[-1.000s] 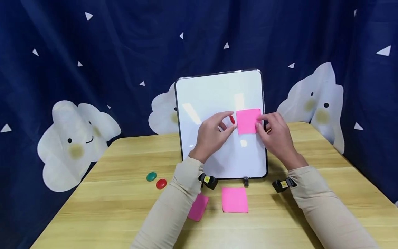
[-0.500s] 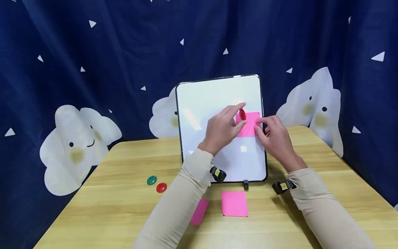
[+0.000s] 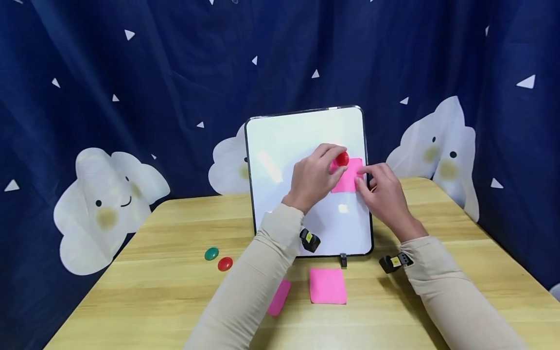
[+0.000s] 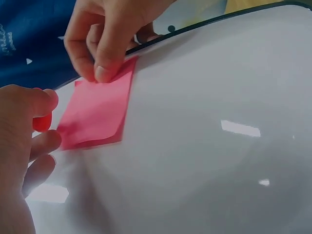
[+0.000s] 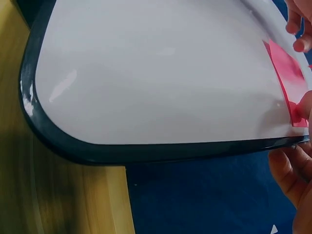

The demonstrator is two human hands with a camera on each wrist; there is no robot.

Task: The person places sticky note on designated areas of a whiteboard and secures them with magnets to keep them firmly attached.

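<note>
A pink sticky note (image 3: 348, 182) lies against the right side of a white whiteboard (image 3: 302, 131) that stands tilted on the table. My left hand (image 3: 309, 181) pinches a round red magnet (image 3: 343, 158) between thumb and fingers, over the note's upper left part. At the note's right edge, my right hand (image 3: 385, 193) pinches the paper by the board's frame. The left wrist view shows the note (image 4: 100, 109) with its lower edge curling off the board, and the red magnet (image 4: 43, 122) partly hidden by fingers.
On the wooden table (image 3: 144, 291), a green magnet (image 3: 211, 253) and another red magnet (image 3: 225, 264) lie left of the board. A pink note (image 3: 327, 286) lies before it, and a second pink pad (image 3: 278, 298) is partly under the left sleeve. A blue curtain (image 3: 280, 48) hangs behind.
My left hand has moved right and slightly up, carrying the red magnet from beside the note to over its upper left part. The magnet's round face has turned into view. The right hand keeps its hold.
</note>
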